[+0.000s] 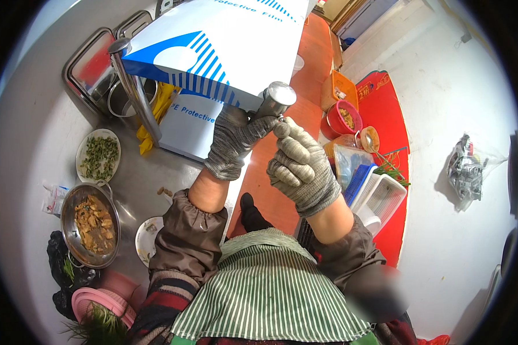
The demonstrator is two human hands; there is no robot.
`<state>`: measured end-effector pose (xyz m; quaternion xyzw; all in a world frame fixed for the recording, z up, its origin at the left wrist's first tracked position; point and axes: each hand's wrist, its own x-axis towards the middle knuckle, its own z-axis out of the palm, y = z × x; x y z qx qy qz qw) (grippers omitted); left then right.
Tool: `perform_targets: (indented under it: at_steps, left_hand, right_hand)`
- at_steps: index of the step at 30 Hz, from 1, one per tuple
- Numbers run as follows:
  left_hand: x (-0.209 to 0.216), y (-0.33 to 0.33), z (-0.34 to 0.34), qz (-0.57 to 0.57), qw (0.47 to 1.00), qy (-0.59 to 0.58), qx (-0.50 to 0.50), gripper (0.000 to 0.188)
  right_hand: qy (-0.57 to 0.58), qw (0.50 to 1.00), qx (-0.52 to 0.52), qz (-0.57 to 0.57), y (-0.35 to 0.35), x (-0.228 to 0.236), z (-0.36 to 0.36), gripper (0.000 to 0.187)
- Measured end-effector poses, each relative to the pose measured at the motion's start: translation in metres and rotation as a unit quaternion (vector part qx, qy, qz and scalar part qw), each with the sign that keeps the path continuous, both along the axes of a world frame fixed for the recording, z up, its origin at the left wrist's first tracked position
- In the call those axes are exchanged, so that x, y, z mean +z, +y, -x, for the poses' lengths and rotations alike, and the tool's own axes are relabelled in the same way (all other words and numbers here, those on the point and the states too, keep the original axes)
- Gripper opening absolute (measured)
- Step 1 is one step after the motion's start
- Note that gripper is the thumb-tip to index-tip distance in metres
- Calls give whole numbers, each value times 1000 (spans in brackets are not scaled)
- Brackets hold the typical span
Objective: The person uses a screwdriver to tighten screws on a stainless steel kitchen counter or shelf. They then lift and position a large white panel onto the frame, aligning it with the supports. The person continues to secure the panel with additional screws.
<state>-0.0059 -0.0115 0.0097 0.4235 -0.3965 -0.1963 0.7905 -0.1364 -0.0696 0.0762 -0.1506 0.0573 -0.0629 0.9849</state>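
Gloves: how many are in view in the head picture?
2: the left glove, at the metal tube, and the right glove, with fingers curled, below and right of the tube. Others could be hidden.

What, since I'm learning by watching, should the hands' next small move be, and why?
Probably settle the right hand's fingertips on the capped metal tube just below its cap, while the left hand steadies it. The left hand appears wrapped around the tube, and the right hand is curled close by; whether it already touches is unclear.
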Motion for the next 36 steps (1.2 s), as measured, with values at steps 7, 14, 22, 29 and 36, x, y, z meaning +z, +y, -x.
perform_targets:
  at_steps: [7,14,22,29,36]
  left_hand:
    - [3,1,1,21,992,72,-106,54]
    - [0,-5,5,34,999,40,-4,46]
    - [-6,-4,-2,-52,993,-87,67,49]
    - [-4,-10,5,41,991,-103,73,42]
    - [-4,-2,5,32,998,-51,-18,48]
  right_hand:
    - [269,851,-126,433,11,14,-1,39]
    - [208,450,-386,778,8,-11,-18,55]
    - [211,47,-268,939,-4,8,-6,70]
    - [209,13,-187,960,7,28,-4,68]
    - [214,48,-73,973,5,41,-6,61]
